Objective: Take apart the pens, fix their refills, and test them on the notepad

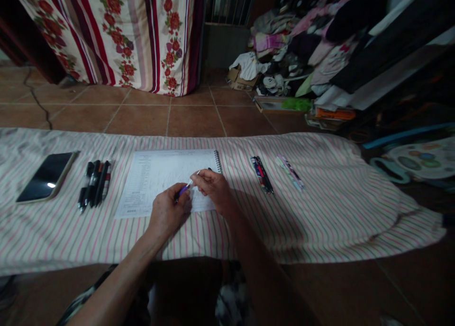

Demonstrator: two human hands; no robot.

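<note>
Both of my hands meet over a spiral notebook (159, 174) lying on a pink-striped cloth (320, 212) on the floor. My left hand (167, 214) is closed round the purple end of a pen (185, 188). My right hand (213, 186) pinches the pen's white upper end with thumb and fingers. The pen is held just above the lower right part of the written page.
A dark phone (48, 176) and a row of black pens (95, 184) lie left of the notebook. Two small groups of pens (262, 174) (289, 173) lie to its right. Beyond are tiled floor (192, 117), a floral curtain (142, 32) and a heap of clothes and shoes (302, 46).
</note>
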